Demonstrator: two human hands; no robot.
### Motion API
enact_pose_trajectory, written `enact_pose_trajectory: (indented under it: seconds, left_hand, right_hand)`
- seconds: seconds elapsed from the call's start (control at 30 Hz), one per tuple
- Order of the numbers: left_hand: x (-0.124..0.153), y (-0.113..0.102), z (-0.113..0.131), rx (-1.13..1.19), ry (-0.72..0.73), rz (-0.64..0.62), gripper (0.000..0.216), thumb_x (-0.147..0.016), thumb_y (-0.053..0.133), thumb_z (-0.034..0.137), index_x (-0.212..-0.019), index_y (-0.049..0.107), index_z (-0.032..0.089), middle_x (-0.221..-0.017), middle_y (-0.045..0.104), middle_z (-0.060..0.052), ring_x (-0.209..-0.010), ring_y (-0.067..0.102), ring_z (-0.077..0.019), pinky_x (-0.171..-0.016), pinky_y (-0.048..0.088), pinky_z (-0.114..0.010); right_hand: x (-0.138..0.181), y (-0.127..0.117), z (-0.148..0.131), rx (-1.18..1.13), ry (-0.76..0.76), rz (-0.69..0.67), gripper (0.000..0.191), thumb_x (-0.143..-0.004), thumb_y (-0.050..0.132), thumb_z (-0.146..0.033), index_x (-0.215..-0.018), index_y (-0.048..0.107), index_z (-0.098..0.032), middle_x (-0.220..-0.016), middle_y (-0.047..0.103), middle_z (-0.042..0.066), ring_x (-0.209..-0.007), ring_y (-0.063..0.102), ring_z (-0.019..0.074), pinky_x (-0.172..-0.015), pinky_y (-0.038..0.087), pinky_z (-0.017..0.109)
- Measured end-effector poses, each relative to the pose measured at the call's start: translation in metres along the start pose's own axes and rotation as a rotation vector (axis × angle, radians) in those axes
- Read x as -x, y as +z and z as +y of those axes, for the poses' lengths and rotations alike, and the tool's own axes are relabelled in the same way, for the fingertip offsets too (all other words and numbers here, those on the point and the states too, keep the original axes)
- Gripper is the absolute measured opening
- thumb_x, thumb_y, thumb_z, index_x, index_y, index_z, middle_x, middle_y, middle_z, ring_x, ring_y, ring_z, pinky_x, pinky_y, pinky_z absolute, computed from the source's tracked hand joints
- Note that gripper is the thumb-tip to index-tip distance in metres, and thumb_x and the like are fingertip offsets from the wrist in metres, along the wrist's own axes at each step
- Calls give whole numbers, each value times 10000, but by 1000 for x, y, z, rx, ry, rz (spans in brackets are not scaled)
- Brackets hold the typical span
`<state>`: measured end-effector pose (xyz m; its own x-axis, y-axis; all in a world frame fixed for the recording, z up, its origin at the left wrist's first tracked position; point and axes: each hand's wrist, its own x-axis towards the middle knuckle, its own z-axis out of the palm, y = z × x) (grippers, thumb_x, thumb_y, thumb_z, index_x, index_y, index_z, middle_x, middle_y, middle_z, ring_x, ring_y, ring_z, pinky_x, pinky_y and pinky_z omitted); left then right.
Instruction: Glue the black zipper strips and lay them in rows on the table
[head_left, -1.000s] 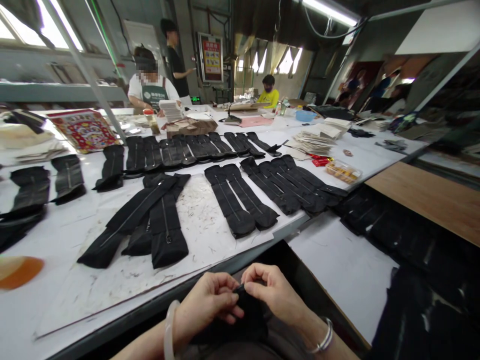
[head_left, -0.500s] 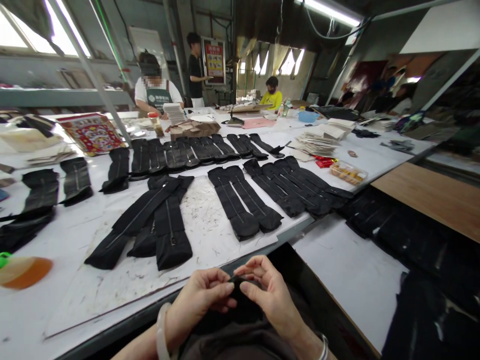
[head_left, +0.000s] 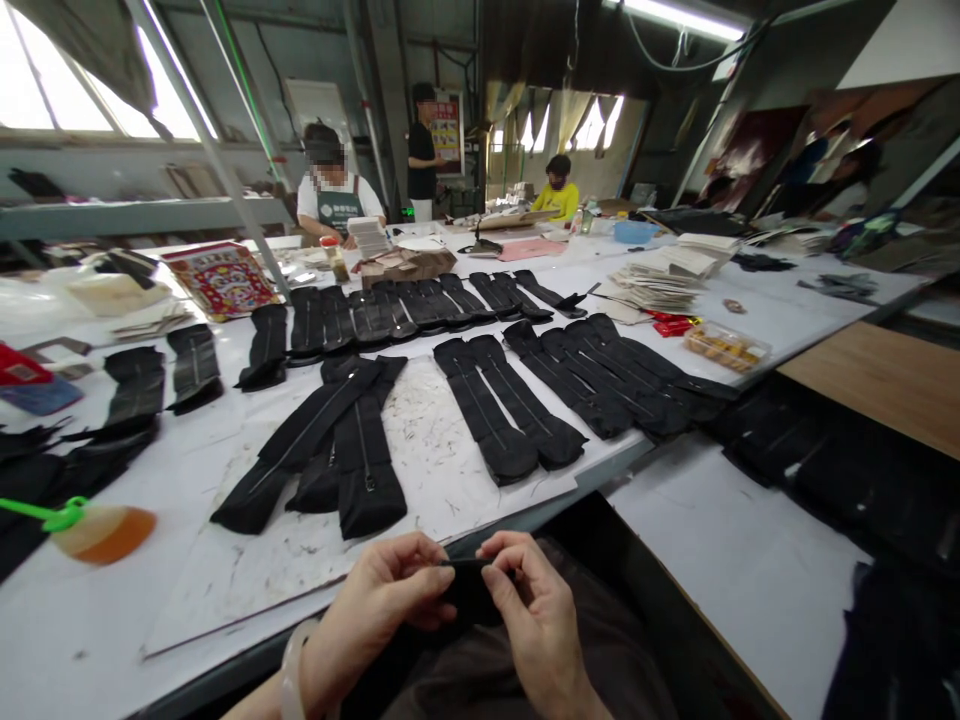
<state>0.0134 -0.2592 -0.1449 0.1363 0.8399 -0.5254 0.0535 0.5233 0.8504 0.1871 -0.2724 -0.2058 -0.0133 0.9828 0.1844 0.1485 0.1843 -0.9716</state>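
Observation:
Low in the head view, over my lap, a piece of black fabric [head_left: 472, 592] is stretched between my two hands. My left hand [head_left: 397, 582], with a pale bangle at its wrist, pinches one end of its upper edge between thumb and fingers. The other end is pinched by my right hand [head_left: 538, 605]. Against the dark clothing behind it, the rest of the fabric is hard to make out. Just beyond my hands, black zippered fabric pieces [head_left: 367, 470] lie crossed on the white table [head_left: 427, 420]. Two more zippered pieces [head_left: 487, 410] lie side by side to their right.
A bottle of orange liquid [head_left: 112, 533] with a green spout lies at the left. Further rows of black zippered pieces [head_left: 390, 310] cross the table. A clear box [head_left: 724, 347] and paper stacks [head_left: 652, 278] are to the right. Co-workers [head_left: 337, 200] are at the far side.
My hands have moved apart, pulling the black fabric's edge straight between them. The right fingers have curled in closer. The camera view has turned slightly left.

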Motion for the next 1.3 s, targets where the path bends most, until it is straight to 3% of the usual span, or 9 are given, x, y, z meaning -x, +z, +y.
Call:
enact_pose_trajectory:
  seconds: [0.3,0.53,0.7,0.8,0.93,1.0,1.07,1.17,1.3]
  left_hand:
    - [5,-5,-5,-368,269,57,214,-771,585,348,-646,567,175,-511,556,24,-479,570,-130,-469,396,-211]
    - [8,-7,9,-869,427,44,177,-816,583,300,-862,732,217,-701,695,-10,-648,624,-167,-626,435,-261]
    - [4,-1,13,-1137,554,52,148,-830,611,266,-906,737,250,-742,696,-28,-742,619,-206,-677,412,-307]
    - [2,-3,17,-1210,648,12,159,-866,565,225,-777,696,209,-689,663,-26,-723,588,-197,-684,399,-315]
    - [8,-17,32,-1175,706,66,235,-905,513,271,-739,661,196,-686,624,-27,-690,563,-183,-659,403,-308]
    - [17,-27,43,-1104,748,98,233,-913,509,299,-760,659,207,-706,619,-17,-695,560,-171,-663,420,-293]
    - [28,-37,56,-1015,781,121,216,-907,530,324,-758,650,224,-711,614,0,-689,560,-157,-653,436,-268]
    - [43,-53,74,-811,793,202,183,-875,585,367,-750,605,234,-693,603,23,-645,566,-141,-606,458,-238]
    - [47,-74,84,-565,741,380,321,-812,667,431,-1064,541,278,-699,626,45,-653,613,-162,-601,504,-242]
  right_hand:
    - [-1,11,-3,104,-187,76,151,-901,553,-195,-750,557,-204,-820,638,20,-718,610,136,-633,461,211]
    - [-2,15,0,132,-266,72,162,-908,511,-146,-758,525,-205,-766,595,5,-693,586,124,-637,460,208]
    - [-1,19,3,67,-211,25,177,-904,519,-158,-735,526,-208,-754,584,6,-703,580,136,-654,459,232]
    - [-7,18,2,-217,-35,-19,100,-870,629,-253,-818,546,-232,-825,619,7,-723,613,150,-670,483,260]
    - [-14,17,5,-706,175,-75,774,-597,879,-453,-1239,459,-353,-1397,490,71,-1072,627,243,-844,505,352]
    - [-14,22,8,-725,224,-182,986,-477,939,-417,-1325,441,-351,-1378,520,64,-1162,567,259,-912,462,349]
    - [-13,30,9,-647,260,-313,784,-507,928,-347,-1209,586,-276,-1075,666,28,-984,607,222,-821,459,299]
    - [-15,38,1,-486,234,-359,167,-707,767,-306,-765,685,-173,-631,539,-45,-616,466,119,-597,374,240]
    - [-30,24,-28,-193,133,-335,193,-763,650,-235,-597,587,-161,-539,403,-64,-552,333,93,-512,276,232]
